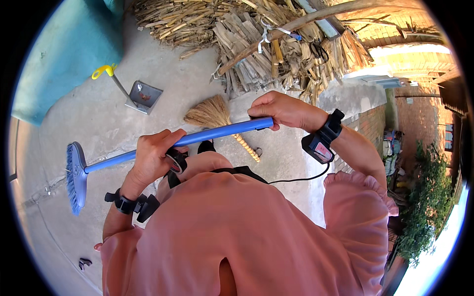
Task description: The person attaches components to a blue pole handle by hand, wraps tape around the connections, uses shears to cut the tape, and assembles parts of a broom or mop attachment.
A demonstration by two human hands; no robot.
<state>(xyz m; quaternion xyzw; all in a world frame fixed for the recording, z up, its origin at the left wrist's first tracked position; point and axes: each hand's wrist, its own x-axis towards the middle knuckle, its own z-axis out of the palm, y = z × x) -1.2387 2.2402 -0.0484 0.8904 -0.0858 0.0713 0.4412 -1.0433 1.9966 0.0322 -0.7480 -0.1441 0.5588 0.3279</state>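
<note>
A blue push broom [207, 134] lies slantwise in front of me, its bristled head [76, 178] at the left and its handle end toward the right. My left hand [154, 154] is closed around the middle of the handle. A roll of black tape [176, 160] sits at that hand's fingers, below the handle. My right hand [282, 110] is closed at the handle's end, thumb and fingers on either side of it. A small dark piece shows by its fingertips, too small to make out.
A straw hand broom [210, 112] lies on the concrete floor beyond the handle. Farther left stands a grey dustpan [144, 96] with a yellow-topped handle and some debris. Dry stalks [252, 49] are piled at the back, with a wooden pole [306, 20] across them. A teal surface [64, 59] is far left.
</note>
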